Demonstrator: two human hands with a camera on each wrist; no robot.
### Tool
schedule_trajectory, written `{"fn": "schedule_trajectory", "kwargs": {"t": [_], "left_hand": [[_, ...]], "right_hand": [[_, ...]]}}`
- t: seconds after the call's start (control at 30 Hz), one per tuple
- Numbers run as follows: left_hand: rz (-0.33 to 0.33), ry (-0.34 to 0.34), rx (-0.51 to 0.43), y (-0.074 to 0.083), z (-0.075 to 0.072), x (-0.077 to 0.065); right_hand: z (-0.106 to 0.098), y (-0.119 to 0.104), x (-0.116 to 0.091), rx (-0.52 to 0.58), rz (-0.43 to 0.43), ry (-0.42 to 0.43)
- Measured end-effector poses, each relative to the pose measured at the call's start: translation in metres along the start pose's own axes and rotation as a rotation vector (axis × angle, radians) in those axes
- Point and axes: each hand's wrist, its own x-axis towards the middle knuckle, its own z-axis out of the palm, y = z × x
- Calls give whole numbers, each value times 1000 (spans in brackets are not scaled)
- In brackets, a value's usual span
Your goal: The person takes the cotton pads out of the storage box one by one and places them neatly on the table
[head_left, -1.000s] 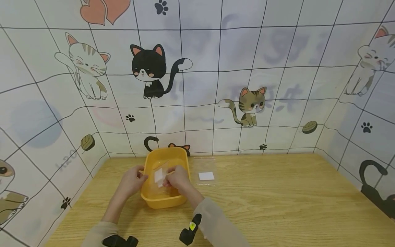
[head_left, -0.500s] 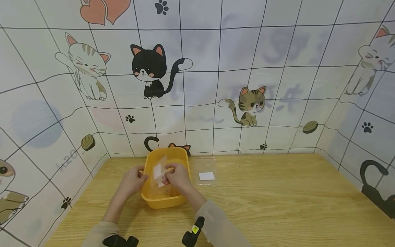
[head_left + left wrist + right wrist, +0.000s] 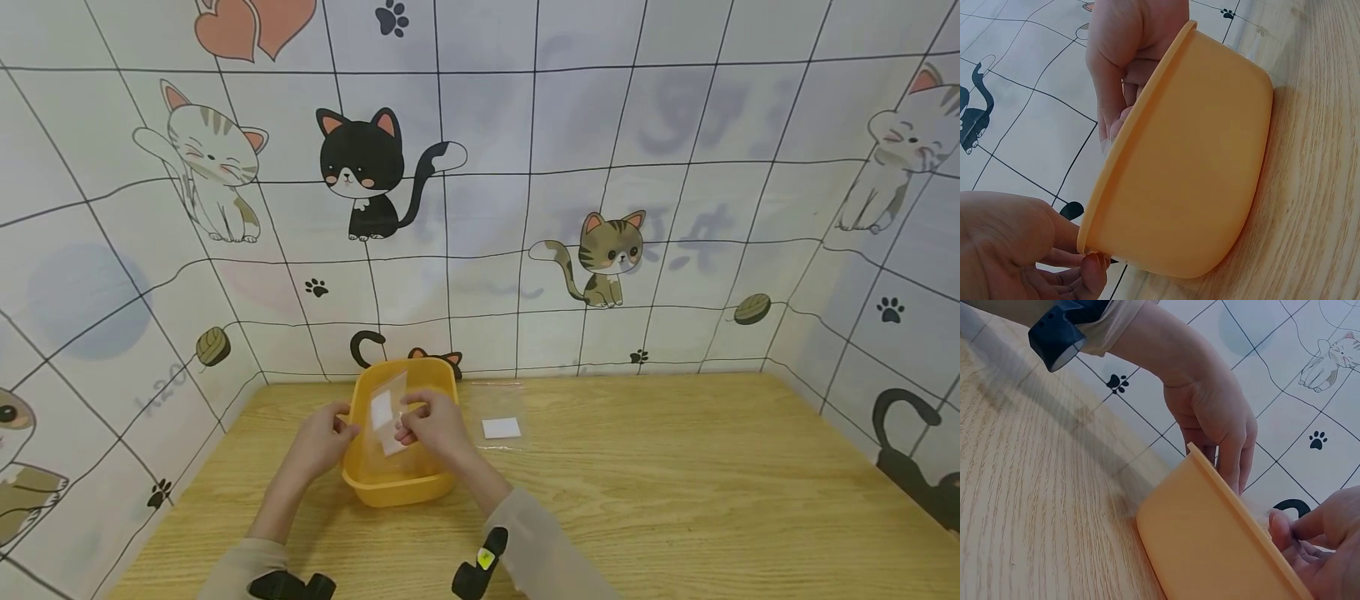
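Observation:
A yellow plastic tub point(image 3: 401, 493) stands on the table's left part. My left hand point(image 3: 321, 440) grips its left rim; in the left wrist view, the thumb and fingers of that left hand point(image 3: 1029, 250) are round the rim. Inside the tub is a clear plastic bag with white patches point(image 3: 382, 410), partly covered by my fingers. My right hand point(image 3: 437, 427) pinches this bag over the tub. In the right wrist view, the tub wall point(image 3: 1210, 550) hides most of the bag, beside my right hand point(image 3: 1329, 540).
Right of the tub, another clear bag with a white label point(image 3: 501, 428) lies flat on the wooden table point(image 3: 660, 492). A sheet printed with cats and grid lines point(image 3: 495, 208) rises behind the table and along both sides.
The bag in the tub has risen a little and tilted, showing more of its clear upper part. My right hand and forearm have shifted slightly right; the left hand has stayed on the rim.

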Motion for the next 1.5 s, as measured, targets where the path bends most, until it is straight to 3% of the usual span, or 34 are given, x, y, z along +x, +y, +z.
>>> {"fn": "schedule_trajectory", "kwargs": {"t": [0.37,0.67,1.5], "left_hand": [[3,-6,1,1,-1,0],[18,-2,3,1,-1,-1],[4,-14,18,0,-1,0]], "right_hand": [[-10,-6,-5,1,-16,-7],[-15,-10,-7,-8,38,-6],[-41,-16,-17,60,-37,-52]]}}
